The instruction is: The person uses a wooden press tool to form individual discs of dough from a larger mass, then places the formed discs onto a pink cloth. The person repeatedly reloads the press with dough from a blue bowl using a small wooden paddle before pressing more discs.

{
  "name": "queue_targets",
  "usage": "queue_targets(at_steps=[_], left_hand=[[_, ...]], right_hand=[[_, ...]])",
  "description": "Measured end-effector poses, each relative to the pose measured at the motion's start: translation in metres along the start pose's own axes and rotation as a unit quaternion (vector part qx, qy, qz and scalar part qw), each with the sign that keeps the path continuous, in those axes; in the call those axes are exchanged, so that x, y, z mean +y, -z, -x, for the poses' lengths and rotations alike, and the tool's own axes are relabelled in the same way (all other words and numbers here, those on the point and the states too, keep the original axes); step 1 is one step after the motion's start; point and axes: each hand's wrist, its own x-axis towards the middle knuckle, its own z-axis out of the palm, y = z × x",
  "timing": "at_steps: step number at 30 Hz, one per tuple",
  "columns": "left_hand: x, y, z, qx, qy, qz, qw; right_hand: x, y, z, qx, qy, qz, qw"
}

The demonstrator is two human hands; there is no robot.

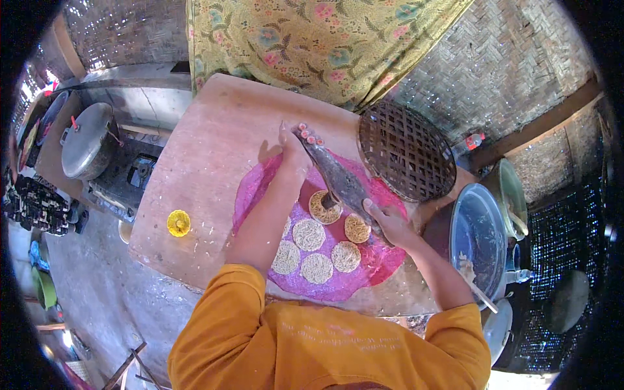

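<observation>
A long dark wooden tool (344,182), thick in the middle and narrow at the ends, slants above the pink plastic sheet (260,195). It looks like a hand press. My left hand (292,144) is closed round its far end, with dusty fingertips curled over the edge. Round the near end, my right hand (390,224) is wrapped. A short stub (330,199) on the tool's underside is over a round disc of thin strands (320,209). Several pale strand discs (309,234) lie on the sheet, and a browner-looking one (357,229) is near my right hand. My left forearm hides part of the sheet.
A yellow fluted cup (178,223) sits on the table (188,156) at left. A dark woven tray (406,151) leans at the far right. Beyond the right edge stands a blue basin (478,224); a lidded metal pot (90,142) is at far left.
</observation>
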Motion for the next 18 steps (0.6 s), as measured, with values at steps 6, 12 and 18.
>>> queue_targets(at_steps=[6,12,18], left_hand=[[0.016,0.033,-0.012,-0.202,0.012,0.097,0.975],[0.015,0.051,-0.016,-0.238,-0.042,0.157,0.957],[0.07,0.028,0.027,-0.143,-0.234,0.064,0.96]], right_hand=[[-0.018,0.0,-0.006,-0.2,0.008,-0.446,0.872],[0.05,-0.057,-0.081,-0.376,0.087,-0.63,0.674],[0.052,-0.067,-0.078,-0.21,0.084,-0.4,0.888]])
